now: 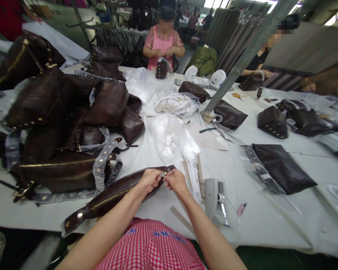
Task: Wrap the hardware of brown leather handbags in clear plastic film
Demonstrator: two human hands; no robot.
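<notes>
A dark brown leather handbag [112,193] with a gold zipper lies slanted on the table in front of me. My left hand [151,180] is closed at its far right end, fingers pinched beside a small grey, metallic-looking piece. Close against it, my right hand [175,180] is closed too, thumb and fingers pinching the same end of the handbag. The fingertips nearly meet there, and the small fitting between them is too small to make out. A strap end with gold studs sticks out at the handbag's lower left.
Brown handbags [64,97] with wrapped straps are heaped at left. Plastic bags [169,137], paper strips [192,168] and a grey-white device [214,198] lie nearby. A metal post [236,71] rises at right. One co-worker [165,45] sits opposite; another [256,62] works at right.
</notes>
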